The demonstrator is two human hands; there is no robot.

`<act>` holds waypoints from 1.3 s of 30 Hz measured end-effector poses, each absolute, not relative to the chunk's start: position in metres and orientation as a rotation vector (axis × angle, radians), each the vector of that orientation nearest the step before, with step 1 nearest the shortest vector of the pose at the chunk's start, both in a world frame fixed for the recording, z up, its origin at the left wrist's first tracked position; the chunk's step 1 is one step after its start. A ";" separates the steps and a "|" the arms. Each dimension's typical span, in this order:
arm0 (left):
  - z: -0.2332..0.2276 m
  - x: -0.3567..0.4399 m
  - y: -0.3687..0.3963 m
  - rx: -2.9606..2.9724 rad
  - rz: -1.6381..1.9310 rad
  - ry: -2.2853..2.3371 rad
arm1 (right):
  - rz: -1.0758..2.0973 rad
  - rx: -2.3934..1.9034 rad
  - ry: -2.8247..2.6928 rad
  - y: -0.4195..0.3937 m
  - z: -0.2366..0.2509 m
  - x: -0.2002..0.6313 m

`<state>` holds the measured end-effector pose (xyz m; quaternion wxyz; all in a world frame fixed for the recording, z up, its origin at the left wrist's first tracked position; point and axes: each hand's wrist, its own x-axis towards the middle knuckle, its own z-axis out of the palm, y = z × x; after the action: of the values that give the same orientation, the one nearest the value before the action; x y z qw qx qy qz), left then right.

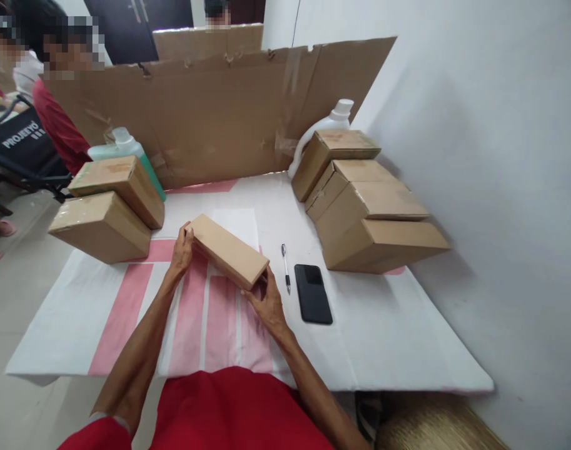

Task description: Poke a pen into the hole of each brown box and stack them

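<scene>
A flat cardboard box [229,250] sits mid-tabletop [383,337] on the pink-striped cloth, held at both ends. The left hand [182,250] wraps its fingers around the far corner; the right hand [266,303] grips the near end from below. Just right of it lie a pen [286,267] and a black phone [313,293]. Stacked boxes [369,206] stand at the wall side.

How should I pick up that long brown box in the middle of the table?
Take the long brown box by its two short ends, one hand from each side, as the left hand and right hand do now. It is long and flat and lies slantwise on the table, so a grip at both ends probably keeps it level. The pen lies close to the right.
</scene>
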<state>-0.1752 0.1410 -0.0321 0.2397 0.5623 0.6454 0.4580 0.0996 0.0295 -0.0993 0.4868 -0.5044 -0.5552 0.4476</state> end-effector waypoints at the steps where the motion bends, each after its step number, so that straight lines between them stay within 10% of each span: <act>1: -0.032 -0.174 0.135 1.532 1.253 1.769 | 1.144 -1.234 -1.298 0.031 -0.092 0.104; 23: -0.018 -0.135 0.001 1.198 0.786 1.438 | 1.072 -1.072 -1.345 0.037 0.049 0.150; 34: -0.014 -0.126 -0.050 1.214 0.218 1.124 | 1.278 -1.296 -1.525 0.050 0.020 0.137; 39: -0.002 -0.133 -0.014 1.439 0.556 1.481 | 1.373 -1.290 -1.548 0.051 0.001 0.123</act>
<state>-0.1335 -0.0141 -0.0024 0.4809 0.5899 0.6073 0.2281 0.1232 0.0508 0.0008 0.3442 -0.4966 -0.5961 0.5287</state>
